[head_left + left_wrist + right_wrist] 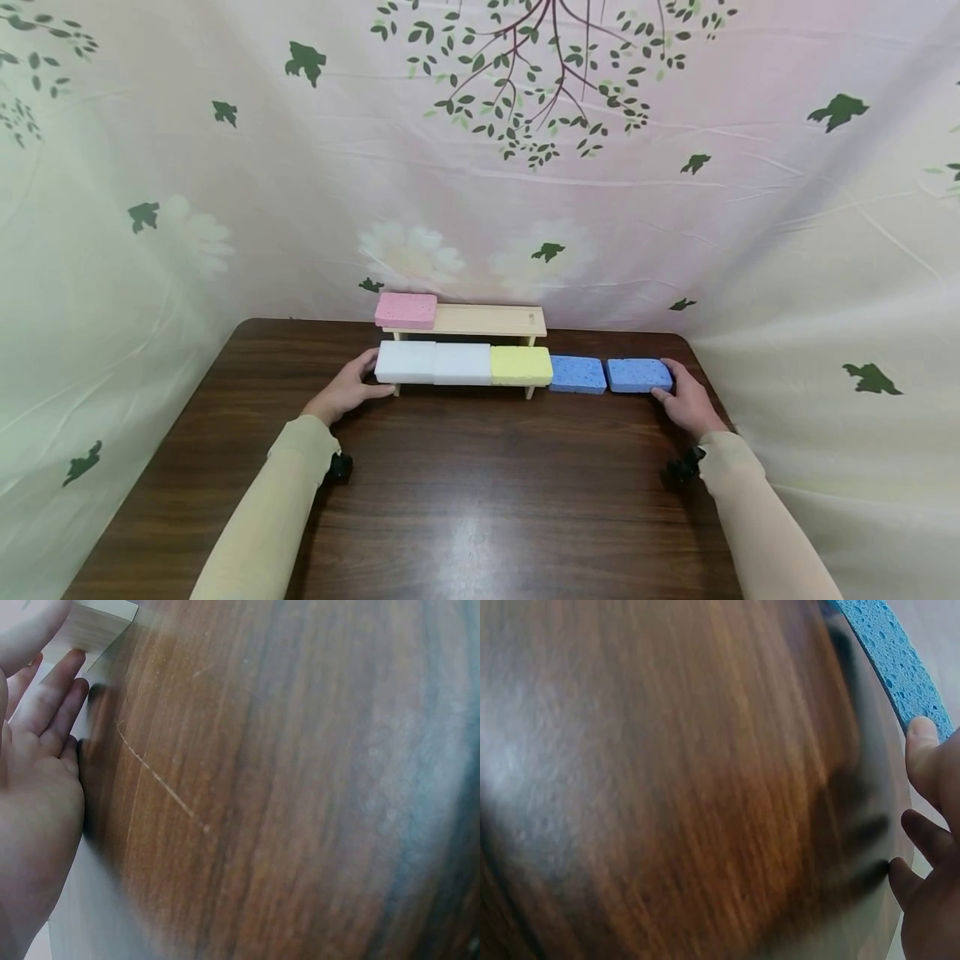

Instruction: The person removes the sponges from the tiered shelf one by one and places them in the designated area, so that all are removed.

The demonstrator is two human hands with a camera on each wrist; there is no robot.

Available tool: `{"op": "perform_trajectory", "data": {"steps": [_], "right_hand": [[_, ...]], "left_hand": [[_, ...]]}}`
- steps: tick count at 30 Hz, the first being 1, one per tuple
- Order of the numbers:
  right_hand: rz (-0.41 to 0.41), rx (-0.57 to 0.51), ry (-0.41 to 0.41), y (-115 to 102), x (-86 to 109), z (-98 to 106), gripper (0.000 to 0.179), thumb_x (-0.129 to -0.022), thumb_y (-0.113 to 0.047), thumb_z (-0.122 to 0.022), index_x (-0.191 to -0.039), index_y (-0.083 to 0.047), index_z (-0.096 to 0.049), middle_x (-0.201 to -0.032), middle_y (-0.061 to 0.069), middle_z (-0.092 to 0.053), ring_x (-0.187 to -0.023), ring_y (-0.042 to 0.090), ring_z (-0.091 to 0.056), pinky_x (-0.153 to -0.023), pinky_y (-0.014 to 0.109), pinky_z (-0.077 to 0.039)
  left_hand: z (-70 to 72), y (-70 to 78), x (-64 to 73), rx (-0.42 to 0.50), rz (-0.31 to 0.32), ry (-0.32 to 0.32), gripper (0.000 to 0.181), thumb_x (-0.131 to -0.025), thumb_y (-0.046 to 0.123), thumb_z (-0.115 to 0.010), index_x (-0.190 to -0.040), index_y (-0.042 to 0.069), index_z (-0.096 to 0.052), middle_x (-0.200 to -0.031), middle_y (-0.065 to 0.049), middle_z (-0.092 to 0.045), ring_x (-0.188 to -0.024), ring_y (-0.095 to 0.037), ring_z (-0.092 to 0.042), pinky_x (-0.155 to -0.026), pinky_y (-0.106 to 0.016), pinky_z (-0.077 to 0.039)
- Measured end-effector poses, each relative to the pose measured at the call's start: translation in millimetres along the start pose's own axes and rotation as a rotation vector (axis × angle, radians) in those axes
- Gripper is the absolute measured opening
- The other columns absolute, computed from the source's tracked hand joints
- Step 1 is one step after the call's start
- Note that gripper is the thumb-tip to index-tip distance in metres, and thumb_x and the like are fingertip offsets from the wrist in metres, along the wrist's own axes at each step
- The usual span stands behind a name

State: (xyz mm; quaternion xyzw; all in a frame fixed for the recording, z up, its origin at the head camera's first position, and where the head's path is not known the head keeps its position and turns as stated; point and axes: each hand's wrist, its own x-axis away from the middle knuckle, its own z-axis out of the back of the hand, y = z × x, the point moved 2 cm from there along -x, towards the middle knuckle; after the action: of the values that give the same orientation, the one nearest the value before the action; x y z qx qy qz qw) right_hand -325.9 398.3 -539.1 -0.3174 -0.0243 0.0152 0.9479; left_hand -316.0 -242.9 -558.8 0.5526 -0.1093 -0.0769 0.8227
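Note:
My left hand (345, 388) grips the left end of the small wooden stand (465, 386), its thumb in front and its fingers at the side. In the left wrist view its fingers reach against the pale wood. Two white sponges (433, 363) and a yellow sponge (521, 366) lie in a row on the front level. At the right, my right hand (686, 402) pinches the outer end of a blue sponge (636, 376), thumb on its front edge. Another blue sponge (577, 374) lies between it and the yellow one, with a narrow gap between the blue pair.
On the stand's rear level, a pink sponge (406, 311) lies at the left end of a bare pale board (487, 317). The dark wooden table (465, 483) ends at a patterned cloth backdrop (300, 208), which also rises at both sides.

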Motion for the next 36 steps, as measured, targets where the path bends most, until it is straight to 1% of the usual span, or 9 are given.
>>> {"op": "perform_trajectory", "data": {"steps": [6,11,18,22,23,29,30,36], "right_hand": [[-0.013,0.012,-0.037,6.2,-0.9,-0.9,0.072,-0.107,-0.013,-0.061,-0.162,0.007,-0.02,-0.164,0.039,-0.023,-0.15,0.059,-0.024,-0.117,0.073,-0.024],[-0.004,0.032,-0.055,6.1,-2.5,0.0,0.073,-0.105,-0.011,-0.063,-0.161,0.009,-0.021,-0.162,0.041,-0.024,-0.148,0.06,-0.025,-0.117,0.072,-0.024],[-0.004,0.08,-0.079,4.9,-4.1,-0.2,0.073,-0.104,-0.01,-0.064,-0.159,0.012,-0.021,-0.159,0.044,-0.025,-0.146,0.061,-0.027,-0.117,0.072,-0.025],[0.012,0.101,-0.082,5.9,-5.7,-1.5,0.072,-0.103,-0.009,-0.065,-0.158,0.012,-0.023,-0.158,0.044,-0.027,-0.145,0.061,-0.029,-0.116,0.072,-0.027],[0.017,0.105,-0.082,6.3,-5.9,-1.6,0.072,-0.103,-0.009,-0.065,-0.157,0.013,-0.023,-0.157,0.045,-0.028,-0.145,0.061,-0.03,-0.116,0.072,-0.027],[0.016,0.113,-0.098,7.2,-6.4,-3.0,0.074,-0.102,-0.008,-0.065,-0.158,0.013,-0.022,-0.157,0.045,-0.026,-0.144,0.061,-0.03,-0.116,0.072,-0.027],[0.014,0.114,-0.1,7.4,-6.8,-3.2,0.074,-0.102,-0.008,-0.065,-0.158,0.013,-0.021,-0.157,0.045,-0.026,-0.144,0.062,-0.029,-0.116,0.072,-0.027],[0.005,0.115,-0.109,8.5,-9.0,-4.5,0.076,-0.101,-0.007,-0.066,-0.158,0.012,-0.021,-0.158,0.045,-0.025,-0.144,0.062,-0.029,-0.116,0.072,-0.026]], "left_hand": [[-0.8,4.4,1.2,-0.007,-0.003,0.0,0.092,-0.089,0.021,-0.087,-0.163,0.01,-0.033,-0.162,-0.02,-0.045,-0.151,-0.038,-0.038,-0.124,-0.063,-0.023],[-1.1,6.6,2.1,-0.002,-0.006,0.0,0.092,-0.089,0.02,-0.087,-0.163,0.009,-0.033,-0.161,-0.02,-0.045,-0.15,-0.038,-0.039,-0.124,-0.063,-0.024],[-0.5,3.1,1.2,0.007,-0.003,-0.001,0.093,-0.089,0.021,-0.087,-0.164,0.01,-0.033,-0.16,-0.019,-0.047,-0.149,-0.038,-0.041,-0.124,-0.063,-0.024],[-0.7,1.6,0.5,0.01,-0.002,0.002,0.093,-0.089,0.018,-0.086,-0.164,0.009,-0.031,-0.161,-0.021,-0.046,-0.149,-0.039,-0.04,-0.124,-0.064,-0.023],[-1.2,4.5,1.7,0.011,0.0,0.003,0.092,-0.09,0.016,-0.085,-0.164,0.008,-0.031,-0.161,-0.022,-0.045,-0.15,-0.04,-0.039,-0.124,-0.064,-0.022],[-1.6,5.4,2.4,-0.008,-0.006,0.011,0.092,-0.089,0.018,-0.087,-0.163,0.009,-0.033,-0.16,-0.021,-0.047,-0.15,-0.039,-0.04,-0.124,-0.063,-0.023],[-1.2,2.4,1.1,-0.011,-0.009,0.011,0.093,-0.089,0.021,-0.087,-0.163,0.01,-0.033,-0.16,-0.02,-0.048,-0.15,-0.038,-0.04,-0.124,-0.063,-0.023],[-1.0,-0.1,0.5,0.002,-0.005,0.014,0.094,-0.088,0.019,-0.087,-0.164,0.01,-0.032,-0.16,-0.02,-0.047,-0.15,-0.038,-0.039,-0.124,-0.064,-0.022]]}}
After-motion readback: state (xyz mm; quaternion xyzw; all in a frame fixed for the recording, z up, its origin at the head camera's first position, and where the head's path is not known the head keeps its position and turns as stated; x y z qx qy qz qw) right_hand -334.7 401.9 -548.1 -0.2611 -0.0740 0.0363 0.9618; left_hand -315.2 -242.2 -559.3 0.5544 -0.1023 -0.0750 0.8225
